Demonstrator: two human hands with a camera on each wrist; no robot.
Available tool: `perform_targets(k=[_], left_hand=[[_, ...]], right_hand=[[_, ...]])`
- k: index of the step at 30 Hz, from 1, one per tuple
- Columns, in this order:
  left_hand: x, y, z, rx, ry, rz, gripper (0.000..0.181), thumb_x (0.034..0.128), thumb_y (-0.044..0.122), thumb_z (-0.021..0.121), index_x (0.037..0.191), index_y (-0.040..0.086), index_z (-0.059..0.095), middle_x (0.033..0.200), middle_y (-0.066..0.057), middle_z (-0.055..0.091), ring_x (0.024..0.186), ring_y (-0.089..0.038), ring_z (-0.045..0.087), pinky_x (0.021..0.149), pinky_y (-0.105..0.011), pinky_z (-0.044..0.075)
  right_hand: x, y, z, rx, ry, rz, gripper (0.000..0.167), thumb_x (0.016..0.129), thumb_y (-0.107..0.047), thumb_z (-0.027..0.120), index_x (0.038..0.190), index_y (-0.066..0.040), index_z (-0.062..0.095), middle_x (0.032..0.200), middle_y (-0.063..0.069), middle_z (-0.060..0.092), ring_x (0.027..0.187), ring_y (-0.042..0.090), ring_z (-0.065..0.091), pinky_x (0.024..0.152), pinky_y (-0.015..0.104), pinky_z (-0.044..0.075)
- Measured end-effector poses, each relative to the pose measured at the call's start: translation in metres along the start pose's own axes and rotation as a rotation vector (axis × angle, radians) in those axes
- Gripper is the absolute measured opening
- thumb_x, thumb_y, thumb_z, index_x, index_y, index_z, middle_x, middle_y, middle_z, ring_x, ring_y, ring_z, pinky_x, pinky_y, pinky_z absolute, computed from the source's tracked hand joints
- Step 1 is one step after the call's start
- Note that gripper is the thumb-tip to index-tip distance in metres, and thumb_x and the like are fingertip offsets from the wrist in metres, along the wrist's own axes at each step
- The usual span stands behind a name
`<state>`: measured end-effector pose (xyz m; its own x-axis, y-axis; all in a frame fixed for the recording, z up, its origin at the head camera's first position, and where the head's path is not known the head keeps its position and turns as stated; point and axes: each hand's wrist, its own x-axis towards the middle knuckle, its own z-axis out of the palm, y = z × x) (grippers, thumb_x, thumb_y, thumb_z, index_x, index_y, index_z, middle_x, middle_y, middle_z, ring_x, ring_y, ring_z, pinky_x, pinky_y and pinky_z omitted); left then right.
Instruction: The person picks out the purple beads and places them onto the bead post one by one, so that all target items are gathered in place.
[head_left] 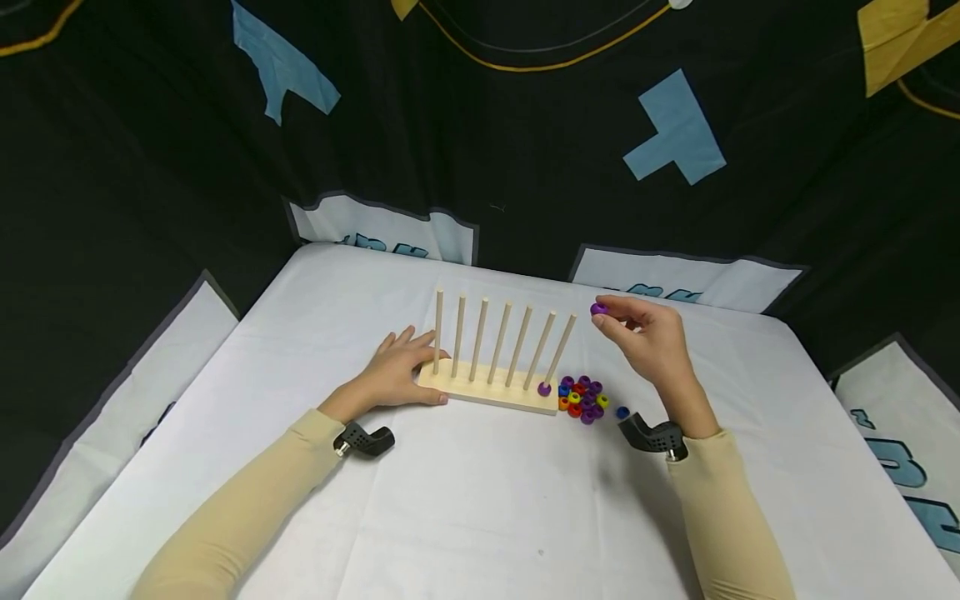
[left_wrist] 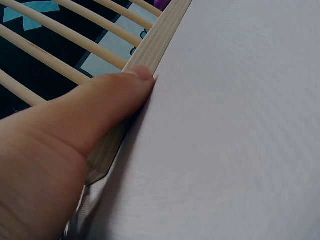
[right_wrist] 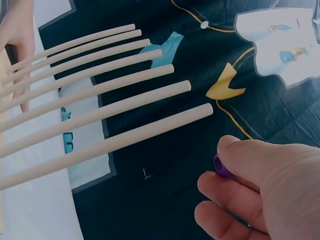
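A pale wooden peg rack [head_left: 495,392] with a row of upright dowels stands on the table. My left hand [head_left: 397,371] grips its left end, the thumb [left_wrist: 110,100] along the front edge and the other fingers at the far side. Around the foot of the rightmost dowel [head_left: 562,346] sits a purple bead [head_left: 543,389]. Up to the right of that dowel's tip, my right hand [head_left: 648,337] pinches another purple bead [right_wrist: 220,165] between thumb and fingertips. The held bead is apart from the dowel, its hole partly visible in the right wrist view.
Beside the rack's right end lies a cluster of purple, red, yellow, orange and blue beads [head_left: 585,400]. One blue bead [head_left: 622,412] lies a little apart, to the right. A white cloth covers the table [head_left: 465,508]; a dark curtain [head_left: 480,150] hangs behind it.
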<state>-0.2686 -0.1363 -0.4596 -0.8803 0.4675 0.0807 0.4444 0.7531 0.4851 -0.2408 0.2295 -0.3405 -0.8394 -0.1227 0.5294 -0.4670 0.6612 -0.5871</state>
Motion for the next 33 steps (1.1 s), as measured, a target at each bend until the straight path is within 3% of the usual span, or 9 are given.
perform_targets(k=[8, 19, 33], left_hand=[[0.0, -0.001, 0.0, -0.008, 0.005, 0.002, 0.073, 0.0744, 0.053, 0.083, 0.136, 0.017, 0.066, 0.163, -0.021, 0.037, 0.153, -0.055, 0.018, 0.122, -0.074, 0.008], [0.0, -0.002, 0.001, -0.009, 0.005, -0.001, 0.072, 0.0751, 0.053, 0.083, 0.134, 0.017, 0.067, 0.162, -0.022, 0.038, 0.154, -0.054, 0.019, 0.123, -0.072, 0.008], [0.0, 0.0, 0.0, -0.001, 0.002, -0.004, 0.072, 0.075, 0.054, 0.083, 0.134, 0.017, 0.067, 0.162, -0.021, 0.038, 0.153, -0.054, 0.019, 0.122, -0.072, 0.009]], right_hand=[[0.003, -0.01, 0.001, 0.013, -0.031, 0.005, 0.026, 0.092, -0.007, 0.074, 0.116, 0.001, 0.075, 0.1, 0.02, 0.078, 0.078, -0.004, 0.055, 0.07, 0.009, 0.045], [0.005, -0.016, 0.002, 0.025, -0.063, 0.0, 0.027, 0.091, -0.007, 0.075, 0.117, 0.001, 0.074, 0.102, 0.02, 0.078, 0.081, -0.009, 0.056, 0.072, 0.01, 0.047], [0.01, -0.024, 0.004, 0.015, -0.102, -0.015, 0.025, 0.092, -0.009, 0.074, 0.115, 0.0, 0.075, 0.1, 0.018, 0.078, 0.083, 0.015, 0.061, 0.073, 0.01, 0.046]])
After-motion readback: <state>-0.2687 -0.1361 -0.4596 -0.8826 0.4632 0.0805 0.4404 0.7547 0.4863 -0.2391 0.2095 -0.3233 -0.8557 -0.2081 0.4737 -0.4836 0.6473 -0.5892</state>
